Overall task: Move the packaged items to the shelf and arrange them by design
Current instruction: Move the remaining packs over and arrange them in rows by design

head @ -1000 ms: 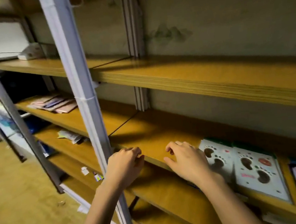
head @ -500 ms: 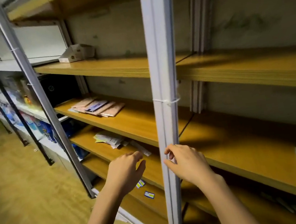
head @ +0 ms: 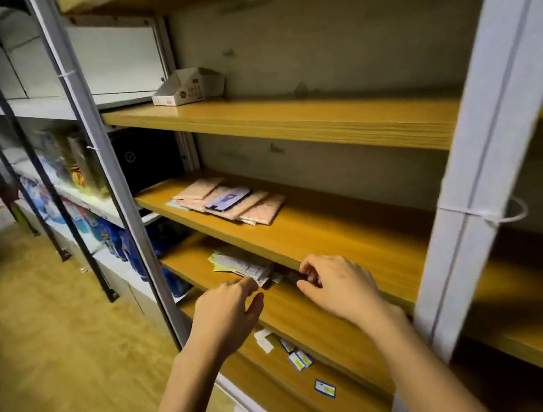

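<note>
Both hands hover loosely curled, holding nothing, before the shelf: left hand just below the paper packets, right hand beside them.

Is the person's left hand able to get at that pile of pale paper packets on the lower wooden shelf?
Probably yes. The left hand is open with its fingertips right at the near edge of the pile of pale paper packets. Nothing lies between them, though the wooden shelf board above leaves only a low gap.
</note>
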`<control>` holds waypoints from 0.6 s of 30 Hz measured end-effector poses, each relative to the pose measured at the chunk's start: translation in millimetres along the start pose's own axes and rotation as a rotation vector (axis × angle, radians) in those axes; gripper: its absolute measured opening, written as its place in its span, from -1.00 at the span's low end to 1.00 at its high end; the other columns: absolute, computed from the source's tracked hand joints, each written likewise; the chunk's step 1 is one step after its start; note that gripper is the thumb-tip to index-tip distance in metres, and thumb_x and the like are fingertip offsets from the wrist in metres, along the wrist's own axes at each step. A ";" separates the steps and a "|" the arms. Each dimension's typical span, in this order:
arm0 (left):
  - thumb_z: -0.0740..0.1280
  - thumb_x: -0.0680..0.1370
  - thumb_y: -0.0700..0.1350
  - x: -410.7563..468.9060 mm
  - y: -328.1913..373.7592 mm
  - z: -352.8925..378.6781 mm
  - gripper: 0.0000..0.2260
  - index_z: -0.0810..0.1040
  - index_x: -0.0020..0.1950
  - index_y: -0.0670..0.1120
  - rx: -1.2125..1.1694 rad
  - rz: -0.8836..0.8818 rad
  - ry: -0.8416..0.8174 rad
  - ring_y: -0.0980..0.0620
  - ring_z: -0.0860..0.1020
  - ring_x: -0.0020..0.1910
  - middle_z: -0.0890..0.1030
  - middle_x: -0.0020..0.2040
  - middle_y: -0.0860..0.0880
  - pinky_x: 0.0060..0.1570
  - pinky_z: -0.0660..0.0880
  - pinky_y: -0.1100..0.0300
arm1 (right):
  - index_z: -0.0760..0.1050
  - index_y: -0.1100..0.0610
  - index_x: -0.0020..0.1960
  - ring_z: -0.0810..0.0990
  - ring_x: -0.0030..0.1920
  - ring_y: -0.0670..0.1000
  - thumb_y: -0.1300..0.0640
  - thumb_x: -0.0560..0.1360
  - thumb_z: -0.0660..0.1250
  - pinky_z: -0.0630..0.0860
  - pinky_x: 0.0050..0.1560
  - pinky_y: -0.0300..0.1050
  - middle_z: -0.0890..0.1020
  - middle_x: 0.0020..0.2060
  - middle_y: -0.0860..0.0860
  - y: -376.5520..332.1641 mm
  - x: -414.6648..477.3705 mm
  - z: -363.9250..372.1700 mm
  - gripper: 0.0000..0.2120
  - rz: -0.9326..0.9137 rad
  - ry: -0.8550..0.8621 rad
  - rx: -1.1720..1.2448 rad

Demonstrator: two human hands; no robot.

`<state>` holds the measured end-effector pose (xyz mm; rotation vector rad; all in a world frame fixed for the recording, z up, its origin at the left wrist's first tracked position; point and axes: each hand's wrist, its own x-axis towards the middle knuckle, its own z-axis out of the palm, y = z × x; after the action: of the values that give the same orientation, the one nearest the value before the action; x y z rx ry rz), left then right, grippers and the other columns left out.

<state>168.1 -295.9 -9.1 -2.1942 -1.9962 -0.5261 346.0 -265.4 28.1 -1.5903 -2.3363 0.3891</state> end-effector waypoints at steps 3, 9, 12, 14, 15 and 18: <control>0.14 0.59 0.07 15.5 -10.7 -5.4 -0.73 0.51 0.18 0.02 0.031 -0.004 -0.029 0.05 0.58 -0.01 0.61 0.11 0.07 -0.16 0.48 0.20 | 0.41 -0.01 0.26 0.54 0.14 -0.03 -0.05 0.56 0.22 0.47 0.07 -0.13 0.58 0.14 -0.06 -5.6 19.7 -0.4 -0.71 0.026 -0.017 -0.003; 0.13 0.60 0.06 90.6 -96.4 2.9 -0.74 0.50 0.18 0.01 0.023 0.005 -0.051 0.06 0.56 -0.01 0.59 0.11 0.06 -0.15 0.48 0.20 | 0.42 -0.01 0.22 0.53 0.12 0.00 -0.06 0.56 0.20 0.39 -0.04 -0.15 0.59 0.11 -0.05 -43.5 135.4 22.0 -0.73 0.077 -0.009 0.014; 0.14 0.59 0.05 116.7 -130.1 8.2 -0.75 0.50 0.18 0.01 -0.011 -0.017 -0.022 0.08 0.56 0.01 0.60 0.11 0.07 -0.10 0.54 0.17 | 0.43 0.01 0.24 0.52 0.13 0.03 -0.04 0.57 0.19 0.40 -0.02 -0.13 0.58 0.12 -0.02 -55.4 174.9 35.0 -0.72 0.088 0.008 0.035; 0.15 0.59 0.05 134.3 -154.2 10.6 -0.75 0.50 0.17 0.02 -0.016 -0.017 -0.041 0.08 0.56 0.00 0.60 0.10 0.07 -0.12 0.53 0.17 | 0.44 0.05 0.24 0.51 0.15 0.07 -0.03 0.57 0.19 0.38 -0.04 -0.14 0.58 0.14 0.01 -67.9 198.1 41.6 -0.71 0.122 0.010 0.071; 0.15 0.59 0.05 139.9 -162.6 11.9 -0.76 0.50 0.17 0.02 -0.021 -0.012 -0.055 0.07 0.56 0.00 0.60 0.10 0.07 -0.14 0.52 0.19 | 0.44 0.07 0.24 0.51 0.16 0.09 -0.02 0.57 0.19 0.38 -0.04 -0.14 0.57 0.15 0.03 -72.3 208.5 45.5 -0.70 0.140 0.009 0.079; 0.16 0.59 0.04 161.3 -193.1 18.1 -0.76 0.51 0.17 0.01 -0.037 0.012 -0.043 0.08 0.54 0.01 0.60 0.09 0.07 -0.15 0.47 0.22 | 0.39 0.12 0.27 0.49 0.19 0.14 -0.01 0.56 0.21 0.41 0.02 -0.09 0.53 0.19 0.09 -82.3 239.5 59.2 -0.67 0.200 0.049 0.117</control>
<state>-8.3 -115.9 2.2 -2.2569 -2.0091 -0.5231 169.3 -74.7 24.7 -1.7599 -2.0846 0.5143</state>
